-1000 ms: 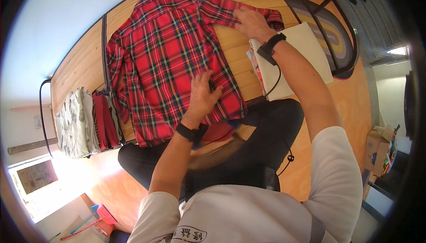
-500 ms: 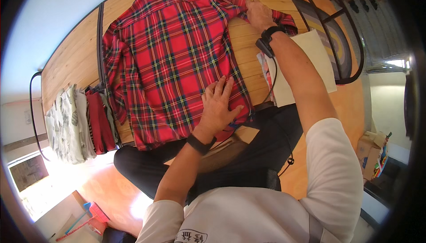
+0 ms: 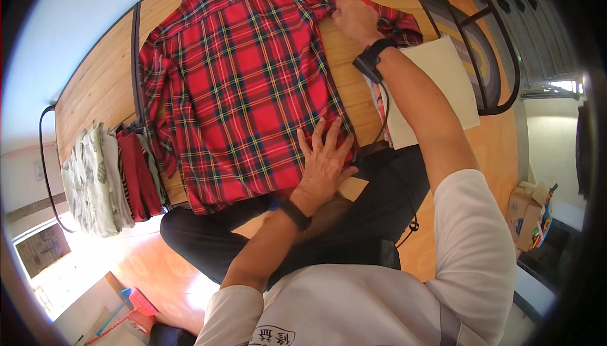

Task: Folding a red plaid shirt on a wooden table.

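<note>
On the table (image 3: 104,80), the right hand (image 3: 357,18) partly hides a shirt sleeve (image 3: 399,22).

The left hand (image 3: 320,172) now lies closer to the near edge of the surface (image 3: 348,77), towards the lower right corner of the shirt (image 3: 243,87), its fingers (image 3: 332,134) fanned wider. The right hand (image 3: 357,20) sits further up the sleeve (image 3: 393,18), nearer the shoulder.
</note>
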Demonstrator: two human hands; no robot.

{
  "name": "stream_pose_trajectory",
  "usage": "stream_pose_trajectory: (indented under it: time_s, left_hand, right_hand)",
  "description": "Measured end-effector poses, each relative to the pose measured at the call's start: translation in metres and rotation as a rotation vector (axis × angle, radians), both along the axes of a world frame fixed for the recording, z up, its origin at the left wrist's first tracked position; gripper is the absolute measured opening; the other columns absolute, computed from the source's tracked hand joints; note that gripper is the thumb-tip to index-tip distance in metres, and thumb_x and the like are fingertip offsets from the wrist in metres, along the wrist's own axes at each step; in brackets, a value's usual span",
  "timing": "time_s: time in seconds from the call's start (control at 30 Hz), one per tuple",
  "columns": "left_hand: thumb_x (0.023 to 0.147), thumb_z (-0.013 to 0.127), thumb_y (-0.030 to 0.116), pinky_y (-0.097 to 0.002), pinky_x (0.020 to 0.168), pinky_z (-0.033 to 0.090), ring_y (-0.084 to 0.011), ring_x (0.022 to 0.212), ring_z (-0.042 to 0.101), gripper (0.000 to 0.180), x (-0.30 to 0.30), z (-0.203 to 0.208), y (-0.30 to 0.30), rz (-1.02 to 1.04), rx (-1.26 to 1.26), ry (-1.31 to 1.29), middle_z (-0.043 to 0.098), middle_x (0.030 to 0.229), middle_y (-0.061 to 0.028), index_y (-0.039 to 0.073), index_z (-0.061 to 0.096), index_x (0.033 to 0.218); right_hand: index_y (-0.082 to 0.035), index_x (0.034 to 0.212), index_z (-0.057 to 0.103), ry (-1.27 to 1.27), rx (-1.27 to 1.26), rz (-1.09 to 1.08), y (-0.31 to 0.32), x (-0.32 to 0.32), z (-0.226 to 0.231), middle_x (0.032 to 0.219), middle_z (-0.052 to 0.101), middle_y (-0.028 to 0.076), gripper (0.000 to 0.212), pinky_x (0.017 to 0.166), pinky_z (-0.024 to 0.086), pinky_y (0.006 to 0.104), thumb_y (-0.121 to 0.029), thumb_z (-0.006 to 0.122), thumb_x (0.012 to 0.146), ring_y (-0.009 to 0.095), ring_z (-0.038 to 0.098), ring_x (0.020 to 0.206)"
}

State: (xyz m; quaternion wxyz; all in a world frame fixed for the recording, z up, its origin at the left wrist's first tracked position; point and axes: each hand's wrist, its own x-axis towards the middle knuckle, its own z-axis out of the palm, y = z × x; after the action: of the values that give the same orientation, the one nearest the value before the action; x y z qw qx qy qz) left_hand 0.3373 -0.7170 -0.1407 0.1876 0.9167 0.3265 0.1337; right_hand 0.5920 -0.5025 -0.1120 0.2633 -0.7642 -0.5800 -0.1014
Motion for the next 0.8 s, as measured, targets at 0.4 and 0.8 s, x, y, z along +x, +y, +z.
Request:
stream_pose_trajectory:
  time_s: [0.4, 0.8]
  left_hand:
    - [0.076, 0.08, 0.018, -0.0547, 0.107, 0.031, -0.0322, 0.118, 0.05, 0.048, 0.015, -0.013, 0.016, 0.285, -0.017, -0.271, 0.056, 0.126, -0.0098, 0.011, 0.066, 0.121]
    - [0.077, 0.078, 0.018, -0.0615, 0.113, 0.022, -0.0313, 0.125, 0.046, 0.052, 0.0, -0.012, 0.005, 0.199, -0.123, -0.282, 0.057, 0.13, -0.007, 0.011, 0.063, 0.126]
  right_hand:
    - [-0.006, 0.092, 0.071, -0.007, -0.352, 0.234, -0.008, -0.033, -0.003, 0.101, 0.071, 0.015, 0.028, 0.086, 0.053, 0.0486, -0.032, 0.067, 0.082, 0.035, 0.067, 0.102]
    - [-0.004, 0.088, 0.071, 0.197, -0.363, 0.164, -0.043, -0.039, 0.007, 0.087, 0.071, 0.015, 0.028, 0.074, 0.052, 0.0474, -0.031, 0.067, 0.082, 0.036, 0.068, 0.086]
